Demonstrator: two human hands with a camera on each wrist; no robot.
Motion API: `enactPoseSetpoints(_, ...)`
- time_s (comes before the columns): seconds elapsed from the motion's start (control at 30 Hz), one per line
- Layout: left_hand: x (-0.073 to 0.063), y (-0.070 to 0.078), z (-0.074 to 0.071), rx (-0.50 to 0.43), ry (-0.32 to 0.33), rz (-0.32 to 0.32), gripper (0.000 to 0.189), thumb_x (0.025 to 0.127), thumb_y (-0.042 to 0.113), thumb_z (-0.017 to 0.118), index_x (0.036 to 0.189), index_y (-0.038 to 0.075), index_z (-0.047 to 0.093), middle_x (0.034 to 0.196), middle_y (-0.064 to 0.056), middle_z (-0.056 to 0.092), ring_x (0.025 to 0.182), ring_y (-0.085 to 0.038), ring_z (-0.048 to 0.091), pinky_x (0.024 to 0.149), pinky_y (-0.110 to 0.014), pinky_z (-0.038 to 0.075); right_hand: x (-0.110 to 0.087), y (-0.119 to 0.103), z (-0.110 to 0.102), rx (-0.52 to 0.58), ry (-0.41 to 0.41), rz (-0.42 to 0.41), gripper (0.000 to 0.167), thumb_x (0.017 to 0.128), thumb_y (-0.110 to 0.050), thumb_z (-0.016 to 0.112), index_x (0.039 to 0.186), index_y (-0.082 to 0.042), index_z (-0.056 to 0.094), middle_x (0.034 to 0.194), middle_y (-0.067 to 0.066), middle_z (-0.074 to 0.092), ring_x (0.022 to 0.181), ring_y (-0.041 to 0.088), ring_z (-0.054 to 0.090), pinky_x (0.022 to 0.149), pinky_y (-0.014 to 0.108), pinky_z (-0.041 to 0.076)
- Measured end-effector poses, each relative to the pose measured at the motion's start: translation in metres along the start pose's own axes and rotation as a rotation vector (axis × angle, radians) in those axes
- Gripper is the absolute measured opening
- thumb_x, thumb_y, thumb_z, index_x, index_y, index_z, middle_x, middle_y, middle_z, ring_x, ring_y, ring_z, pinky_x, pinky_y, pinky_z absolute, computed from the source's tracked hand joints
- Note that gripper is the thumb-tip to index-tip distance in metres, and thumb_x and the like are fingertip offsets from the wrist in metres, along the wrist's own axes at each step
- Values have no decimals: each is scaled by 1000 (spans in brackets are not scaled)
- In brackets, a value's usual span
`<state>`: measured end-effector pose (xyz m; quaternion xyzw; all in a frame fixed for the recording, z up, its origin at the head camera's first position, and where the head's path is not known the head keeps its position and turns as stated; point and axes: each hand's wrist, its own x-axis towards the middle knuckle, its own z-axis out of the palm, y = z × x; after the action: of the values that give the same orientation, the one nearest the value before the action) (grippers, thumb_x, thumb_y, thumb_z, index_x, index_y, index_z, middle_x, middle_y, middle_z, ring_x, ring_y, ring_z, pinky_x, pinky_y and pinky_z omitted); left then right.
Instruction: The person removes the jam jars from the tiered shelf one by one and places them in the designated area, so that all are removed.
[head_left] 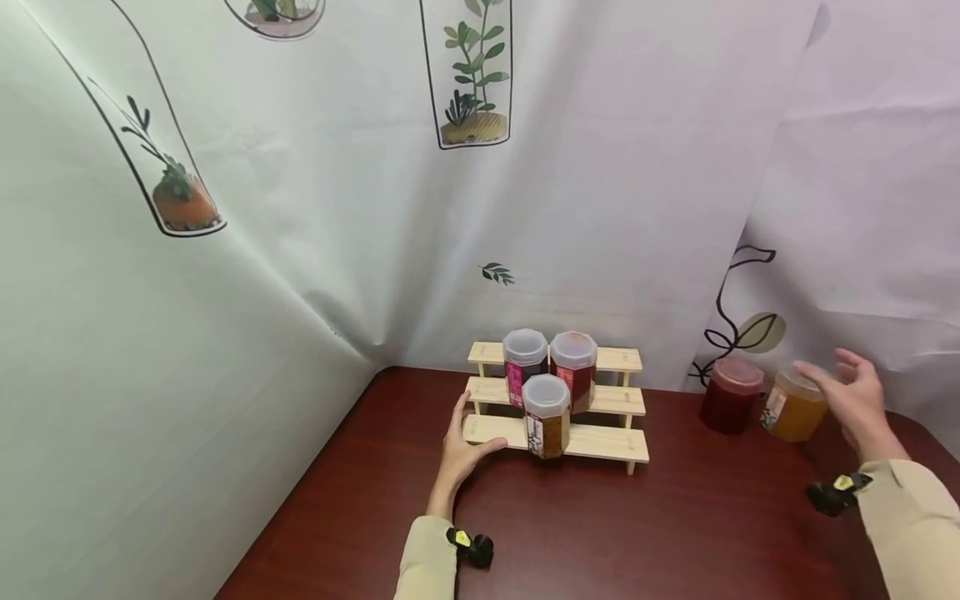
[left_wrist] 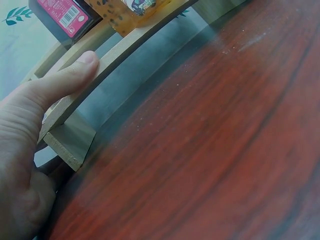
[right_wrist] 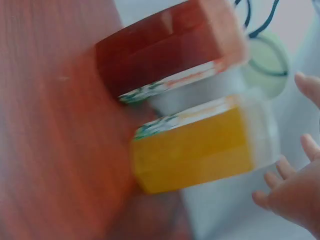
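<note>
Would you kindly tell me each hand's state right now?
Left hand: holding the left end of the wooden stand.
Right hand: open, holding nothing, beside the yellow jar.

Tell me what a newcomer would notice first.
The tiered wooden stand on the reddish table likely catches attention, bearing three lidded jars, the left hand at its left end. Farther right are a red jar and a yellow jar, the right hand near the latter.
</note>
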<state>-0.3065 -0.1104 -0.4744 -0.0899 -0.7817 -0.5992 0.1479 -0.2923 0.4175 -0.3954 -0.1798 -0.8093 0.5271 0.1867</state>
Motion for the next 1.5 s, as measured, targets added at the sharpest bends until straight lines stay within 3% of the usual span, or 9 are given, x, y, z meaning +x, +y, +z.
enactPoseSetpoints(0.27,1,3,-6,19,10,0,100,67,6,88,151,6,33,129,-26,57,113,-34,55,98,-42,41,-4,-45,15,28,-7,-121,70,95,-43,57,155,-24,25,162,4,23,149,21,20,120,35,22)
enactPoseSetpoints(0.4,2,1,-8,24,9,8,100,68,6,87,151,5,32,135,-26,53,121,-39,52,102,-50,39,-13,-64,35,31,-53,-168,69,95,-45,56,154,-22,28,161,7,28,145,24,27,118,32,27)
enactPoseSetpoints(0.53,4,-12,-7,28,27,17,101,67,3,87,151,5,32,137,-27,52,125,-41,49,103,-54,37,-25,-73,58,6,-149,-233,69,97,-45,54,154,-17,27,158,22,28,126,17,45,97,18,43)
enactPoseSetpoints(0.63,8,-28,-3,38,45,18,104,66,4,88,152,10,32,134,-25,54,122,-38,51,102,-54,38,-33,-73,73,112,-262,-271,58,98,-39,55,149,-20,34,146,8,45,103,-8,50,75,9,45)
enactPoseSetpoints(0.73,11,-41,2,47,39,19,105,66,9,90,153,17,31,137,-21,54,124,-34,51,103,-53,38,-42,-73,87,176,-354,-285,53,100,-36,54,147,-22,34,129,-15,48,98,-20,47,85,12,47)
enactPoseSetpoints(0.8,10,-44,3,47,31,17,105,66,13,90,153,20,32,139,-18,53,126,-32,51,104,-52,38,-49,-75,97,142,-377,-297,56,101,-39,51,149,-18,32,130,-13,49,102,-21,43,96,19,41)
enactPoseSetpoints(0.93,9,-44,2,35,45,3,106,64,16,92,152,25,33,136,-16,55,122,-30,52,103,-50,39,-63,-83,123,113,-441,-302,68,101,-38,51,153,-5,24,149,18,40,123,3,46,111,52,31)
enactPoseSetpoints(1.1,9,-41,4,26,27,-8,106,65,21,92,152,29,32,135,-16,55,121,-29,52,104,-49,39,-74,-88,147,161,-555,-328,69,101,-29,53,155,-4,19,154,28,31,141,43,30,111,61,27)
enactPoseSetpoints(1.5,9,-38,8,2,26,-26,105,65,17,92,151,30,33,133,-14,56,118,-26,53,103,-45,38,-78,-93,204,398,-716,-306,82,97,-14,59,158,-17,4,158,29,22,145,43,25,113,43,32)
